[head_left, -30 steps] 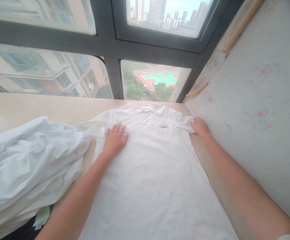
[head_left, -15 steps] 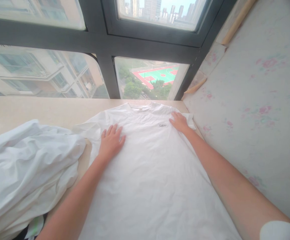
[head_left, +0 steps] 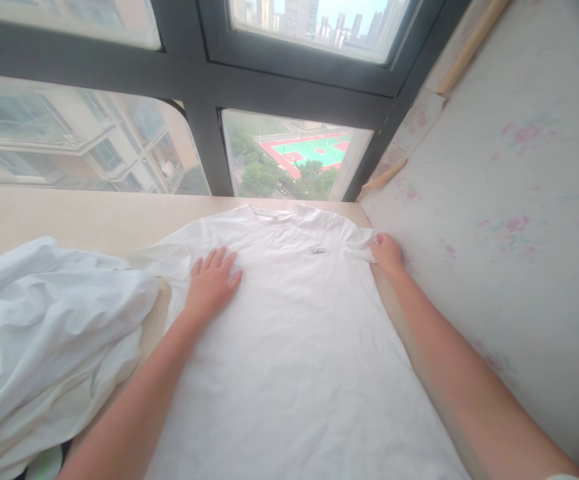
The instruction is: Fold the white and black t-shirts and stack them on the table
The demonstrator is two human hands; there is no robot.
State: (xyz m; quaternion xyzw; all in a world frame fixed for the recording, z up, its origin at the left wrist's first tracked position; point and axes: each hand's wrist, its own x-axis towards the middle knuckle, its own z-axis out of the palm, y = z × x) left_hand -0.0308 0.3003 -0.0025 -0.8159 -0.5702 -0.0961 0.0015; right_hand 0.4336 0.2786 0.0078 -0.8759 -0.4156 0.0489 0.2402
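Note:
A white T-shirt (head_left: pixel 289 347) lies spread out with its collar toward the window and a small dark label print on the chest. My left hand (head_left: pixel 212 281) rests on the shirt near the left sleeve, fingers spread and flat, holding nothing. At the right sleeve's end, my right hand (head_left: pixel 387 253) is closed, with the sleeve edge pinched between its fingers.
White crumpled cloth (head_left: pixel 54 333) is heaped at the left, beside the shirt. The pale sill (head_left: pixel 94 207) runs along the dark window frame (head_left: pixel 179 73). A flowered wall (head_left: pixel 514 267) stands close on the right.
My right hand has moved right from the shirt's shoulder to the sleeve end and closed on it. My left hand stays flat on the shirt. The view has shifted slightly.

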